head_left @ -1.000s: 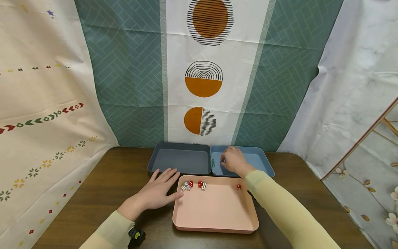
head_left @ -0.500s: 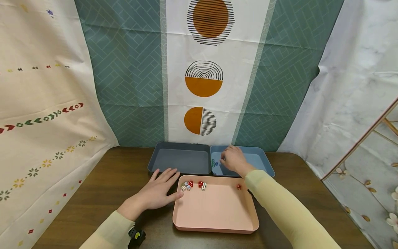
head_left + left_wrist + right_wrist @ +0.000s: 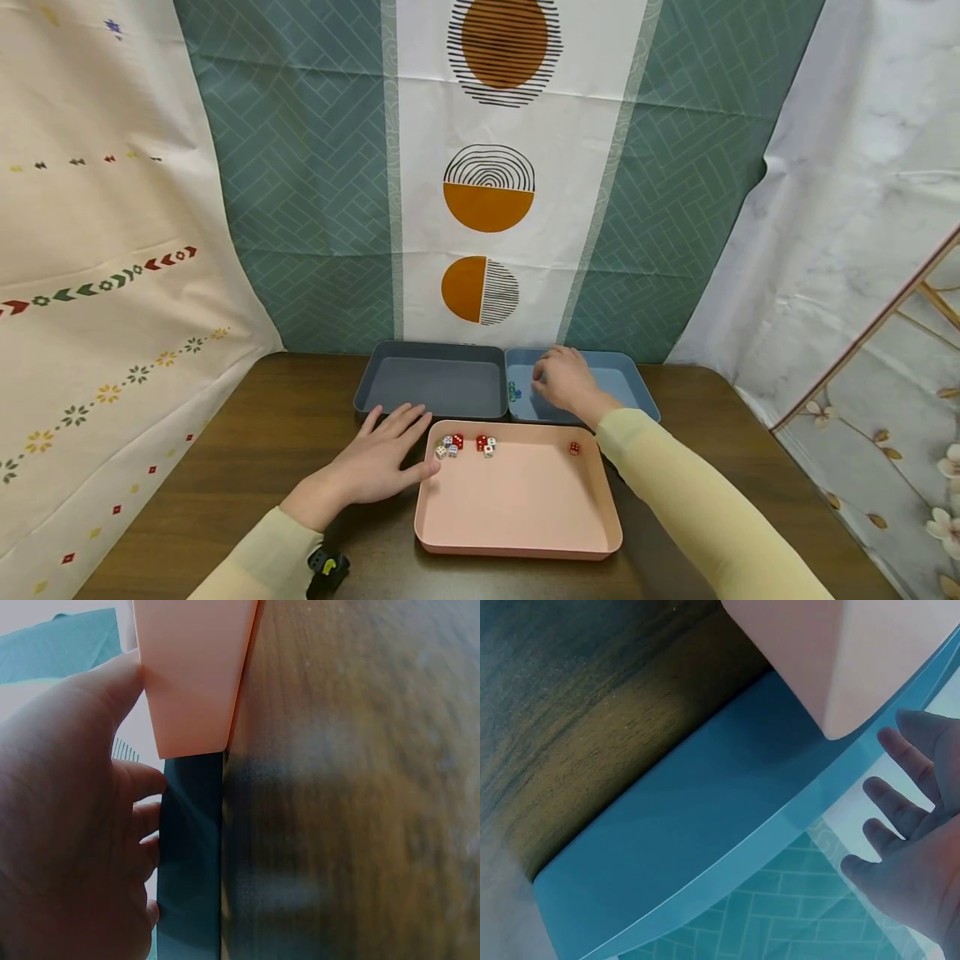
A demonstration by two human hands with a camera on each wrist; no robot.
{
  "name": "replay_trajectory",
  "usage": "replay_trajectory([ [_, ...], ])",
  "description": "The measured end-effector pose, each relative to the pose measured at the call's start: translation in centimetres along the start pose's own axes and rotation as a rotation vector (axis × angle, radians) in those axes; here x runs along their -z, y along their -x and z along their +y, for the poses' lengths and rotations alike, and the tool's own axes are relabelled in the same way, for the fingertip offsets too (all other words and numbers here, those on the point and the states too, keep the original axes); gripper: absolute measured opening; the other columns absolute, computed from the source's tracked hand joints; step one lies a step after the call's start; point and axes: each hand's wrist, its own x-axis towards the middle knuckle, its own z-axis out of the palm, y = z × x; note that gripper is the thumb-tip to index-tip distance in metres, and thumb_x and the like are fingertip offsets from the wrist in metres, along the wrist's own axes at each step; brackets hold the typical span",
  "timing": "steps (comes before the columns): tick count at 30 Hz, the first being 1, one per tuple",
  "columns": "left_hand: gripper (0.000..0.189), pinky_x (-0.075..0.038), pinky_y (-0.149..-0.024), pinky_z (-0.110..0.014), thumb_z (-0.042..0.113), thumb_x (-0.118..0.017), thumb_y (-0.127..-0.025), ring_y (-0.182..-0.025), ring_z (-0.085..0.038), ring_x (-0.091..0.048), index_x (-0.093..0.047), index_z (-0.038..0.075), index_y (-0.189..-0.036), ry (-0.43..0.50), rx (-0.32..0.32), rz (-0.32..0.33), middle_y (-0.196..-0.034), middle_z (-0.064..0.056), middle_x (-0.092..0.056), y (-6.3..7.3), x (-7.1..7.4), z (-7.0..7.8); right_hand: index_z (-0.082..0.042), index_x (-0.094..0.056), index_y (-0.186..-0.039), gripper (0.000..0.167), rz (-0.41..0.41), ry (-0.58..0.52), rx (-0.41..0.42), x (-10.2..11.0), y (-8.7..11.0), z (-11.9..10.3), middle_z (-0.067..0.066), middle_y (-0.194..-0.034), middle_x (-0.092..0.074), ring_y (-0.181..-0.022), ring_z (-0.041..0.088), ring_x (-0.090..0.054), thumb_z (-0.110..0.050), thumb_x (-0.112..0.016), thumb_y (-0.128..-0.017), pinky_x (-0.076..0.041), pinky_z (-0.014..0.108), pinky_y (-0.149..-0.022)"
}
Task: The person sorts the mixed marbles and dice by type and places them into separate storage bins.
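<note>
My right hand (image 3: 567, 383) hovers over the light blue tray (image 3: 636, 392), its fingers bent loosely downward. In the right wrist view those fingers (image 3: 891, 799) are spread apart with nothing between them. A small blue die (image 3: 517, 395) lies in that tray against small green pieces (image 3: 512, 388) by its left wall. My left hand (image 3: 378, 462) is spread flat, thumb at the left rim of the pink tray (image 3: 517, 508) and fingertips at the front of the dark grey tray (image 3: 438, 387). In the left wrist view the thumb (image 3: 124, 679) overlaps the pink wall.
Red and white dice (image 3: 450, 446) cluster at the pink tray's back left, with another small group (image 3: 486, 446) beside them. One red die (image 3: 574, 448) lies alone at its back right. Patterned cloths (image 3: 315, 208) hang behind the wooden table (image 3: 247, 467).
The blue die, earlier under my right fingertips, now lies farther left beside the green pieces. My right hand has let go of it and lifted slightly. The left hand stays put.
</note>
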Motion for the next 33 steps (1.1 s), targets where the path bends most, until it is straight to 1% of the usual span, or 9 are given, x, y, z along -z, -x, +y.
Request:
replay_trajectory([
  [2, 0.09, -0.003, -0.131, -0.07, 0.07, -0.053, -0.109, -0.167, -0.04, -0.022, -0.039, 0.006, -0.171, 0.001, 0.0, 0.001, -0.178, -0.016, -0.032, 0.0, 0.0, 0.0, -0.016, -0.085, -0.11, 0.011, 0.013, -0.006, 0.012, 0.1, 0.1, -0.1, 0.013, -0.141, -0.071, -0.147, 0.039, -0.052, -0.024, -0.081, -0.104, -0.034, 0.064, -0.126],
  [6, 0.092, -0.004, -0.131, -0.07, 0.071, -0.052, -0.108, -0.167, -0.041, -0.022, -0.04, 0.006, -0.171, 0.004, -0.001, 0.001, -0.178, -0.017, -0.033, 0.0, 0.2, 0.0, -0.015, -0.085, -0.112, 0.013, 0.04, -0.021, 0.043, 0.5, 0.3, -0.3, 0.016, -0.146, -0.068, -0.151, 0.042, -0.048, -0.024, -0.081, -0.104, -0.033, 0.064, -0.127],
  [11, 0.091, -0.003, -0.131, -0.07, 0.07, -0.053, -0.109, -0.167, -0.042, -0.022, -0.039, 0.005, -0.171, 0.004, -0.004, 0.0, -0.178, -0.017, -0.033, 0.1, 0.3, 0.1, -0.014, -0.085, -0.116, 0.016, 0.053, -0.05, 0.071, 1.2, 0.6, -1.0, 0.018, -0.153, -0.064, -0.155, 0.042, -0.043, -0.024, -0.081, -0.104, -0.031, 0.063, -0.128],
  [17, 0.09, -0.004, -0.131, -0.071, 0.068, -0.054, -0.109, -0.167, -0.042, -0.022, -0.039, 0.005, -0.171, 0.006, -0.007, 0.007, -0.178, -0.018, -0.032, 0.1, 0.5, 0.1, -0.012, -0.085, -0.117, 0.018, 0.075, -0.11, 0.123, 2.2, 1.0, -2.4, 0.019, -0.154, -0.063, -0.157, 0.044, -0.041, -0.022, -0.082, -0.103, -0.029, 0.062, -0.13],
  [22, 0.088, -0.004, -0.13, -0.072, 0.065, -0.056, -0.109, -0.167, -0.042, -0.022, -0.04, 0.004, -0.171, 0.009, -0.008, 0.01, -0.178, -0.018, -0.033, 0.1, 0.4, 0.1, -0.014, -0.086, -0.115, 0.016, 0.09, -0.14, 0.168, 2.7, 1.3, -3.7, 0.019, -0.154, -0.063, -0.157, 0.044, -0.041, -0.021, -0.085, -0.101, -0.029, 0.062, -0.129],
  [27, 0.088, -0.004, -0.131, -0.071, 0.066, -0.056, -0.109, -0.167, -0.041, -0.022, -0.04, 0.005, -0.171, 0.003, -0.003, 0.01, -0.178, -0.017, -0.033, -0.1, 0.2, 0.1, -0.015, -0.086, -0.115, 0.017, 0.091, -0.156, 0.202, 2.8, 1.6, -5.2, 0.017, -0.154, -0.063, -0.158, 0.042, -0.04, -0.022, -0.086, -0.1, -0.028, 0.061, -0.13],
  [33, 0.088, -0.004, -0.131, -0.071, 0.067, -0.055, -0.109, -0.167, -0.041, -0.022, -0.04, 0.006, -0.171, -0.001, -0.002, 0.002, -0.178, -0.017, -0.033, -0.2, 0.1, 0.0, -0.016, -0.086, -0.112, 0.014, 0.1, -0.165, 0.276, 2.9, 1.9, -6.7, 0.017, -0.153, -0.064, -0.157, 0.041, -0.042, -0.021, -0.087, -0.099, -0.028, 0.06, -0.131],
])
